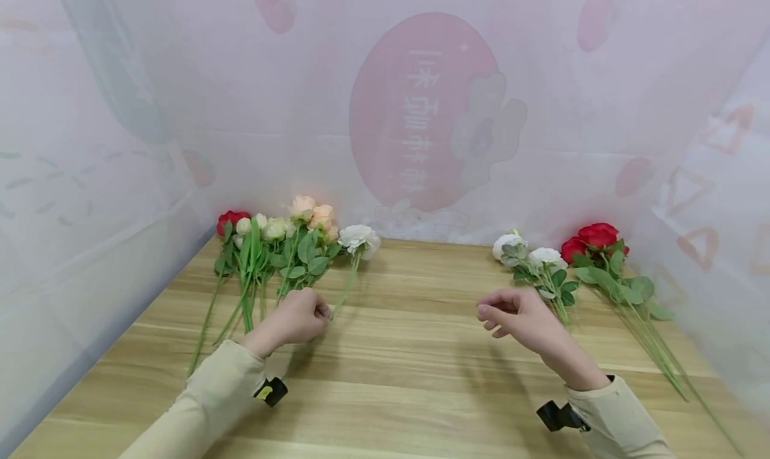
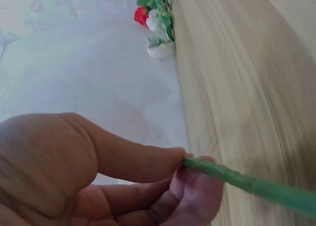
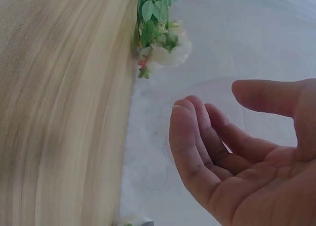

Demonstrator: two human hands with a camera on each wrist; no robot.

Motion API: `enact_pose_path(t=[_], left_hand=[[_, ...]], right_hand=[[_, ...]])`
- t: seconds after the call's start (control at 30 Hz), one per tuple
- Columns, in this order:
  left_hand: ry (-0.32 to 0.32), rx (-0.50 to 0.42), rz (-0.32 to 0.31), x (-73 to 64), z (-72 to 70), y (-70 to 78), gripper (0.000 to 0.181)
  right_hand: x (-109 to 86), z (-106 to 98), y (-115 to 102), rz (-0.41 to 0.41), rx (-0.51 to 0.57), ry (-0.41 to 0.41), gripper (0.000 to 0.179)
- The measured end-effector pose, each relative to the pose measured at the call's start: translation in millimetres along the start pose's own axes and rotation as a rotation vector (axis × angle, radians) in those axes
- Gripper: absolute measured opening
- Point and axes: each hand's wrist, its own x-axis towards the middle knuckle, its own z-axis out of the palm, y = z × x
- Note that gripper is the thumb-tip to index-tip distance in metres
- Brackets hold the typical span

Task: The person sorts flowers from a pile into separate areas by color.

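My left hand (image 1: 295,320) pinches a green stem between thumb and fingertips. That stem (image 2: 247,183) runs out to the right in the left wrist view. In the head view it leads up to a white flower (image 1: 361,238) at the back of the wooden table. Left of it lie peach roses (image 1: 321,216), pale cream flowers (image 1: 277,228) and a red rose (image 1: 231,220), with leafy stems. Over the table at right, my right hand (image 1: 520,319) has thumb and loosely bent fingers apart and holds nothing. Nearest to it are white flowers (image 1: 547,258).
Red roses (image 1: 597,235) with long stems lie at the right side of the wooden table (image 1: 391,392). A pale printed cloth (image 1: 301,98) stands behind the table and along both sides.
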Motion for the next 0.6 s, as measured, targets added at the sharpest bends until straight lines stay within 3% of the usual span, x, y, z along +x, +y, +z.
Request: enact_pose_path(t=[0.17, 0.4, 0.6], left_hand=[[0.067, -0.118, 0.006, -2.9, 8.8, 13.2, 0.004], [0.107, -0.378, 0.071, -8.9, 26.7, 36.4, 0.005], [0.154, -0.439, 0.154, -15.9, 41.6, 65.7, 0.004]], right_hand=[[0.2, 3, 2, 0.028, 0.058, -0.014, 0.031], [-1.4, 7, 1, 0.052, 0.202, -0.095, 0.039], [-2.7, 12, -1, 0.072, 0.322, -0.136, 0.041]])
